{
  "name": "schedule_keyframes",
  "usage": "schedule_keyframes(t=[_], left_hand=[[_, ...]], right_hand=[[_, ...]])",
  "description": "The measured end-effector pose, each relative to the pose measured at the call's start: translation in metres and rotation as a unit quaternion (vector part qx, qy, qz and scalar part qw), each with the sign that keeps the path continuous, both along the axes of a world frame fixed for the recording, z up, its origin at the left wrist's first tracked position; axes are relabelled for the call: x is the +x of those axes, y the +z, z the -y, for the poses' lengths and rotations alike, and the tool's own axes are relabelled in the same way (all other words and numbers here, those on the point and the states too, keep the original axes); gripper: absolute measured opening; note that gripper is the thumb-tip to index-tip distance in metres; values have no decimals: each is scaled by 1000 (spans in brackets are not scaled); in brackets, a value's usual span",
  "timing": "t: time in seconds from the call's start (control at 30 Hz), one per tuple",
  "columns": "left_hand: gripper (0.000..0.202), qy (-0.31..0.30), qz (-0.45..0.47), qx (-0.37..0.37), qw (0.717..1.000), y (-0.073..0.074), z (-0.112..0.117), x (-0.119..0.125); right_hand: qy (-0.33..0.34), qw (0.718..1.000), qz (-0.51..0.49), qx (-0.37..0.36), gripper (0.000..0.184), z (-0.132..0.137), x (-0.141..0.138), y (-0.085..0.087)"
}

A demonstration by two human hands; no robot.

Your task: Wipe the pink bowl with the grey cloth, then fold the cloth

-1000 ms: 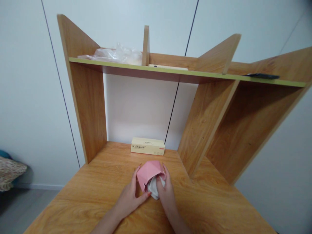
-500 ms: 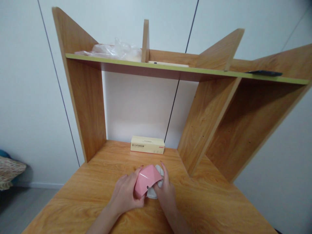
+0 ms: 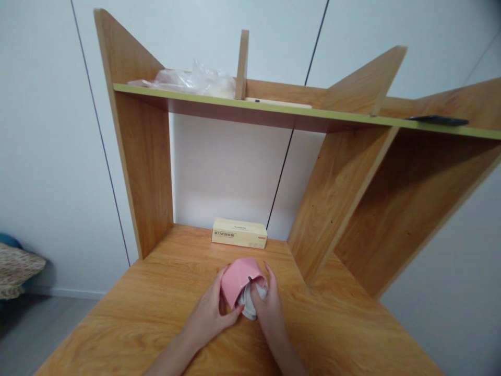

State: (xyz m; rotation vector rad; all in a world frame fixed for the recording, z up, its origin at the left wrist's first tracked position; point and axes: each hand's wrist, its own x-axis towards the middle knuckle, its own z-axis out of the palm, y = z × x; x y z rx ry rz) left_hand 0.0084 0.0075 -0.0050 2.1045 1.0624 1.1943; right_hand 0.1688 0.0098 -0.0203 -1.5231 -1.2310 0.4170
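A glossy pink faceted container [image 3: 239, 277], bowl-like with a small notch in its rim, is tilted so its opening faces me and to the right. My left hand [image 3: 213, 313] grips it from the left, thumb by the lower rim. A crumpled pale grey-white cloth [image 3: 248, 305] sits partly inside the opening and hangs out below it. My right hand [image 3: 268, 303] pushes the cloth against the inside with its thumb, its other fingers behind the container's right side. The fingers behind the container are partly hidden.
Behind the hands, a cream box [image 3: 239, 234] with printed characters stands on the wooden desk [image 3: 156, 308]. Upright panels [image 3: 344, 198] hold a shelf [image 3: 219, 104] above. On it lie clear plastic bags [image 3: 195, 81] and a dark flat object [image 3: 440, 120].
The pink container has turned, so its opening now faces me more. My right thumb and the cloth have moved further into it. The view has shifted slightly.
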Motion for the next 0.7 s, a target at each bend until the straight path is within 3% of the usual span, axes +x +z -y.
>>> schedule_keyframes(t=[0.13,0.27,0.4,0.5,0.7], left_hand=[[74,29,-47,23,998,-1,-2,-4],[70,39,-81,52,995,4,1,-7],[72,22,-84,69,994,5,0,-10],[69,22,-72,41,996,1,-2,-9],[78,12,27,-21,999,-4,-2,2]], right_hand=[[-38,990,123,-62,57,0,6,6],[-23,980,186,-66,59,4,8,8],[33,992,115,-31,62,4,7,5],[66,997,33,6,60,1,6,0],[42,998,-26,26,56,-1,2,-4]])
